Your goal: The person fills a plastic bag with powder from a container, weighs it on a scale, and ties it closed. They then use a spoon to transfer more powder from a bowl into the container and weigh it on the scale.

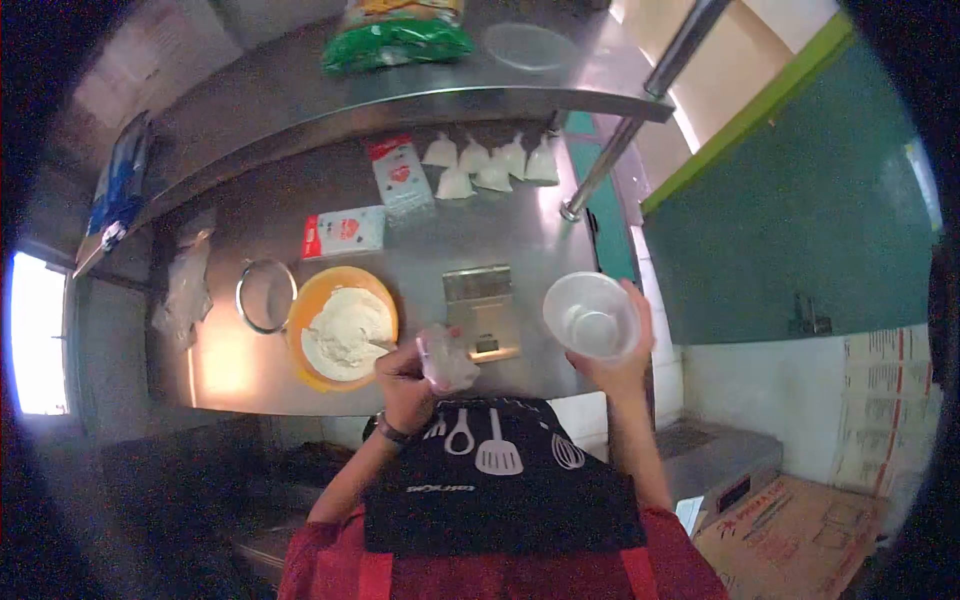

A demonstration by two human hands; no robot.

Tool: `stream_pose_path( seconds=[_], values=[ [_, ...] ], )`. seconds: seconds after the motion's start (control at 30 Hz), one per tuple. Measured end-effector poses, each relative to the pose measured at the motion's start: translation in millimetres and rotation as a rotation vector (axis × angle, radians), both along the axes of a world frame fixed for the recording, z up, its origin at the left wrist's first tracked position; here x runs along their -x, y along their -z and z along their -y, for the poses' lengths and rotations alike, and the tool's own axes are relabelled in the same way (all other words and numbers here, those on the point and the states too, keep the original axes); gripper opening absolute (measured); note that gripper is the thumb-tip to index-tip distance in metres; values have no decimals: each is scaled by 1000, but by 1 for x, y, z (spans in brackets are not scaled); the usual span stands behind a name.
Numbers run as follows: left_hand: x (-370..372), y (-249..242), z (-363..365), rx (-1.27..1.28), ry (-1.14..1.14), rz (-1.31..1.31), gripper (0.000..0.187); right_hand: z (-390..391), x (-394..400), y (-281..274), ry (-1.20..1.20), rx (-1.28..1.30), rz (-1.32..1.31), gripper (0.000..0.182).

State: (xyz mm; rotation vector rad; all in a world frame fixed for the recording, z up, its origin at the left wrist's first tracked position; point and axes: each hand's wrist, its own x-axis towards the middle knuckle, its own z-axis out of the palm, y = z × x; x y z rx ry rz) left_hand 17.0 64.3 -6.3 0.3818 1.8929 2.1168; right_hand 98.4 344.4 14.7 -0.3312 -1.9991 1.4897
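My left hand (pixel 405 388) is closed on a clear plastic bag (pixel 447 362), held in front of the apron near the table's front edge. In my right hand (pixel 632 352) is a clear plastic tub (pixel 592 315), its open mouth facing up toward me, fingers wrapped round its right side. Between the two hands lies a flat metal kitchen scale (pixel 478 290). Just left of my left hand stands an orange bowl (pixel 294 338) with white flour (pixel 350 328) in it. A utensil's handle seems to stick out of the flour beside my left hand.
A round sieve (pixel 266 297) lies left of the bowl, near a crumpled plastic bag (pixel 186 290). Behind are two printed packs (pixel 345 232) and several tied bags of white powder (pixel 492 165). A metal shelf (pixel 400 92) overhangs the back; its post (pixel 605 170) stands at right.
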Motion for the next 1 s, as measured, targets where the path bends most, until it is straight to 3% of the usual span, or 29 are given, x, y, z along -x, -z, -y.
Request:
stream_pose_path(
  seconds=[0.03, 0.07, 0.13, 0.2, 0.23, 0.3, 0.4, 0.63, 0.7, 0.8, 1.0],
  values=[
    [1, 5, -1, -81, 18, -1, 54, 2, 6, -28, -174, -3, -47, 100],
    [2, 7, -3, -164, 42, -4, 54, 5, 12, -52, -186, -4, -59, 100],
    [2, -2, -2, -103, 45, 45, 57, 10, 22, -93, -353, -460, -91, 96],
    [3, -4, -1, -116, 85, 5, 59, 20, 39, -113, -432, -439, -117, 92],
    [2, -6, -1, -130, 73, 0, 59, 23, 50, -120, -585, -469, -146, 92],
    [-1, -11, 1, -330, 94, 68, 60, 39, 62, -141, -808, -534, -159, 88],
    [0, -7, 10, -297, 121, 92, 60, 67, 75, -161, -957, -638, -185, 86],
    [-5, -8, 21, -303, 73, 23, 61, 119, 78, -198, -1041, -936, -132, 85],
    [-6, -7, 25, -284, 90, 42, 62, 134, 78, -203, -1033, -959, -136, 70],
    [-6, 2, 28, -417, 85, -56, 63, 148, 79, -210, -1060, -1034, -146, 69],
    [-6, 0, 41, -430, 90, -62, 64, 172, 78, -220, -1078, -1116, -128, 78]
  ],
)
